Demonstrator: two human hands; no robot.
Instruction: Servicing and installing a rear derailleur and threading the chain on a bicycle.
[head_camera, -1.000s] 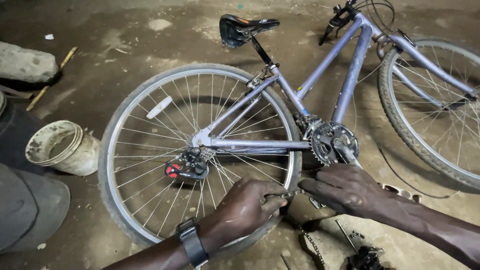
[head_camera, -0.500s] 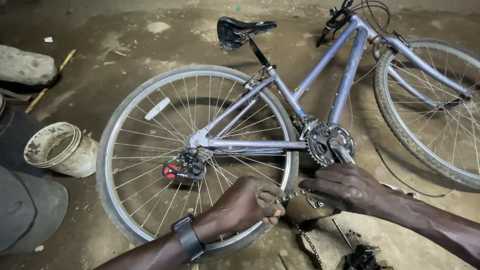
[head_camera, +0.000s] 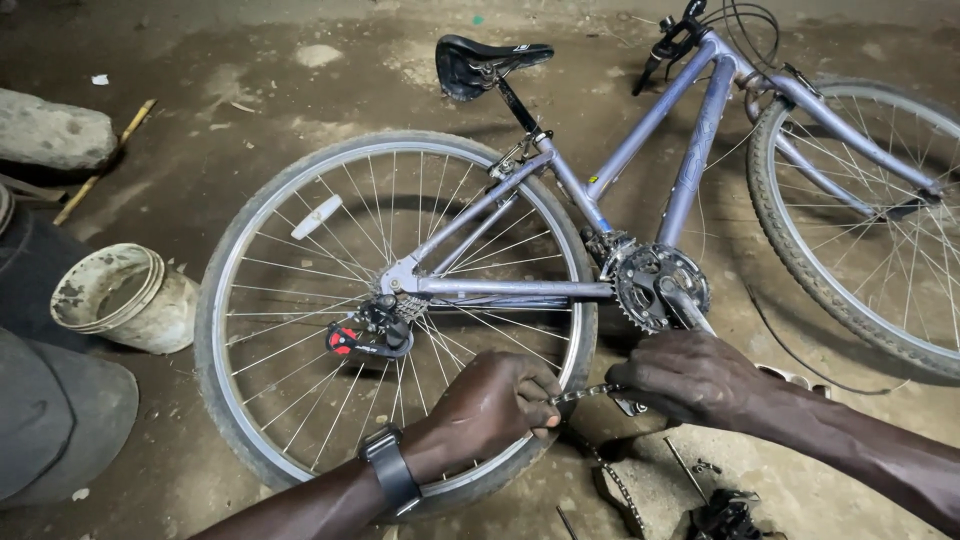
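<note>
Obstacles: rear wheel (head_camera: 300, 300), crank (head_camera: 660, 285), chain (head_camera: 585, 393) between both hands; open floor (head_camera: 250, 90) beyond wheel, bucket (head_camera: 125, 300) left

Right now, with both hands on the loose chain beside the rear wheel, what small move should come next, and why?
Probably lift the chain toward the chainring. The left hand and right hand pinch a short stretch between them, the rest trails on the ground, and the chainring teeth just above look bare, so seating the links there seems the natural step.
</note>
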